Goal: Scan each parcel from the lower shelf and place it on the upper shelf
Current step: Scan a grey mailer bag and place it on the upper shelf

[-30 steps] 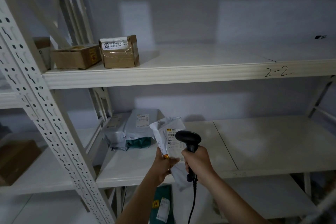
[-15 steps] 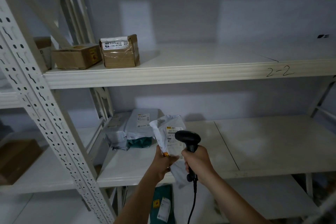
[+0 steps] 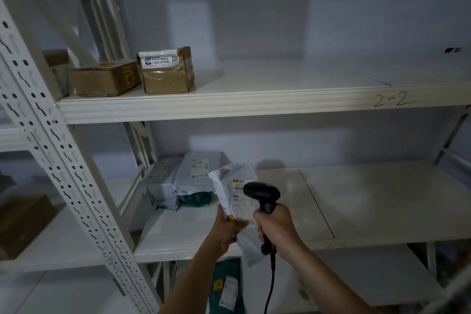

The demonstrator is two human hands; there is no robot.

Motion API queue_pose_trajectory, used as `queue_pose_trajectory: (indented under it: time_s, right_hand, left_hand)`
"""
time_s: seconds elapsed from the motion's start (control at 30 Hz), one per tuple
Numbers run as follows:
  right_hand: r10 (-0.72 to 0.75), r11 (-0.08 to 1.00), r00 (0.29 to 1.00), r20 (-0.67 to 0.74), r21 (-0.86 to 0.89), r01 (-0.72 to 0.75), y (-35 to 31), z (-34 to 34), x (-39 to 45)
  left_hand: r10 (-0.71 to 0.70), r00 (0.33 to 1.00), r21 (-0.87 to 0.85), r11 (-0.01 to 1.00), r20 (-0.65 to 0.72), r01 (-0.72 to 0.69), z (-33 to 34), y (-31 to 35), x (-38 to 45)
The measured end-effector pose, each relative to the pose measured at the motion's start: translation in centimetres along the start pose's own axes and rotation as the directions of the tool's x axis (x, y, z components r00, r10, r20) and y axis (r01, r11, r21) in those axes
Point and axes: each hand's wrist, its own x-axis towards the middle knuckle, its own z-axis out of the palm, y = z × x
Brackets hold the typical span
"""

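My left hand (image 3: pixel 226 231) grips a white plastic parcel bag (image 3: pixel 229 187) upright in front of the lower shelf (image 3: pixel 356 201), its label facing right. My right hand (image 3: pixel 277 229) holds a black corded barcode scanner (image 3: pixel 261 192) by the handle, its head right against the label. More grey and teal bagged parcels (image 3: pixel 183 181) lie stacked at the lower shelf's back left. Two cardboard boxes (image 3: pixel 165 71) (image 3: pixel 104 79) stand at the left of the upper shelf (image 3: pixel 280 102), which is marked "2-2".
A perforated white upright (image 3: pixel 58 160) slants down the left. Beyond it stands a neighbouring rack with a brown box (image 3: pixel 23 222). A teal parcel (image 3: pixel 225 285) lies on the level below the lower shelf. The scanner's cable hangs down from my right hand.
The parcel and scanner have stayed together and hardly moved; the view has shifted slightly.
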Motion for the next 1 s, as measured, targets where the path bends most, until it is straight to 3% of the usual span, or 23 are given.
queue_pose_trajectory:
  time_s: [0.6, 0.77, 1.0]
  right_hand:
    - [0.009, 1.000, 1.000, -0.030, -0.003, -0.009, 1.0, -0.1, 1.0]
    - [0.054, 0.989, 0.993, -0.107, -0.130, -0.068, 2.9, -1.4, 4.4]
    - [0.229, 0.893, 0.972, -0.062, -0.383, -0.234, 7.2, -3.2, 12.0]
  left_hand:
    - [-0.074, 0.996, -0.016, 0.997, -0.056, 0.073, -1.0, -0.9, 0.7]
    - [-0.099, 0.990, -0.060, 0.994, -0.104, 0.093, -2.1, -0.7, 1.2]
    - [-0.157, 0.960, -0.114, 0.984, -0.232, 0.133, -5.0, -1.0, 3.1]
